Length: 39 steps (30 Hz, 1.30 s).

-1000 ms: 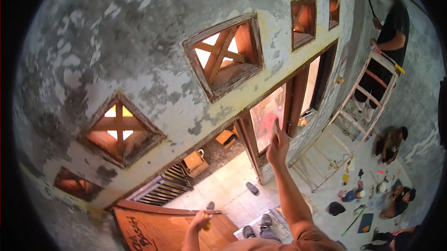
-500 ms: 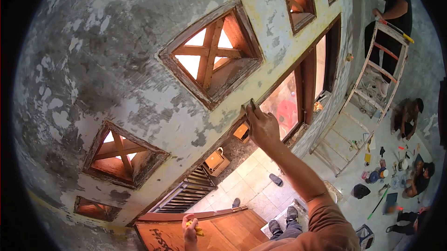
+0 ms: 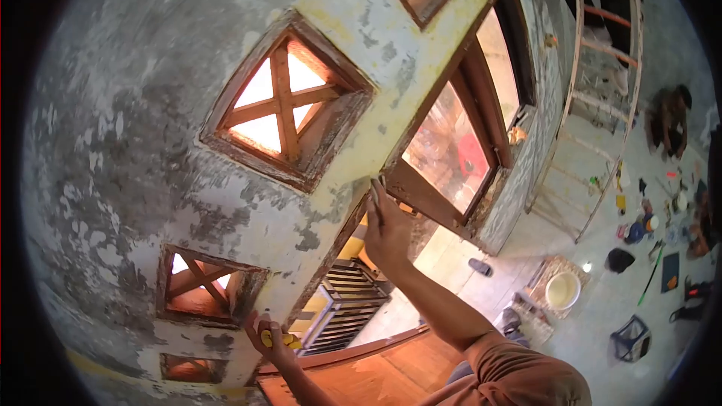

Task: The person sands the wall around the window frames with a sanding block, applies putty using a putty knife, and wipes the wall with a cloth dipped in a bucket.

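Observation:
My right hand is raised to the patchy wall at the dark edge of the door frame. Its fingers are pressed together around something small and grey that I cannot make out. Lower left, my left hand is closed on a yellow object, with a small grey tip showing above the fingers. It is beside the lower diamond-shaped opening, just above an orange-brown wooden panel. A larger crossed-bar opening is up and left of my right hand.
A paint-stained ladder stands at the right. Below it are a white bucket, a dark stool and scattered tools. A person crouches at the far right; other people are partly visible. A black metal rack is behind the opening.
The view has shifted. My left hand has risen from over the wooden panel to the wall near the lower opening, still holding the yellow object. My right hand is now at the door frame's edge.

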Available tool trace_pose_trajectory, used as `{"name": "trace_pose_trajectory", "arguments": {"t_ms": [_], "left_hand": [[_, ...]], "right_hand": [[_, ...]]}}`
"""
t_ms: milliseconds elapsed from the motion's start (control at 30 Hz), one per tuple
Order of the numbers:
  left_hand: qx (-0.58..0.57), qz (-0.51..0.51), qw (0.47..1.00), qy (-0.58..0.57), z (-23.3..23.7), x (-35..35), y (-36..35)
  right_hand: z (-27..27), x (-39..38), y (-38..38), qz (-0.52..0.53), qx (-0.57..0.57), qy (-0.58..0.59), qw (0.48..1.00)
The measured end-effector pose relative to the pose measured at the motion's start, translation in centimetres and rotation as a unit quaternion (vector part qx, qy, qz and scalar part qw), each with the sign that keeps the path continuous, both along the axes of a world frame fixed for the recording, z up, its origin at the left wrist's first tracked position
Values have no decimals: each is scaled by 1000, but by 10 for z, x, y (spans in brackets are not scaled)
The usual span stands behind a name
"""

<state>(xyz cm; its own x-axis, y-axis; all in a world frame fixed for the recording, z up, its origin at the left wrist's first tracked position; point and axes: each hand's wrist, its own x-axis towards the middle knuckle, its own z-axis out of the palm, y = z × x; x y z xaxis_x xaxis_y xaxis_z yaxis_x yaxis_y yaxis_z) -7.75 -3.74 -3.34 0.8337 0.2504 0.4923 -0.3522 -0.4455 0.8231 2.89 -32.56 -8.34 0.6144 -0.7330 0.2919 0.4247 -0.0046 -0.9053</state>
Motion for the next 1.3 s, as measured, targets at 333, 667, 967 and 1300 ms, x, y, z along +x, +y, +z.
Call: {"name": "trace_pose_trajectory", "arguments": {"t_ms": [333,667,967,1300], "left_hand": [[-31,-10,999,-33,23,27,3],[26,-81,996,-16,23,26,12],[20,-84,995,50,35,18,-3],[10,-63,998,30,31,21,-4]], "right_hand": [[2,46,38,-87,16,64,994],[1,33,47,-18,-19,145,989],[-14,39,41,-114,-118,83,983],[-8,38,20,-85,-119,105,984]]}}
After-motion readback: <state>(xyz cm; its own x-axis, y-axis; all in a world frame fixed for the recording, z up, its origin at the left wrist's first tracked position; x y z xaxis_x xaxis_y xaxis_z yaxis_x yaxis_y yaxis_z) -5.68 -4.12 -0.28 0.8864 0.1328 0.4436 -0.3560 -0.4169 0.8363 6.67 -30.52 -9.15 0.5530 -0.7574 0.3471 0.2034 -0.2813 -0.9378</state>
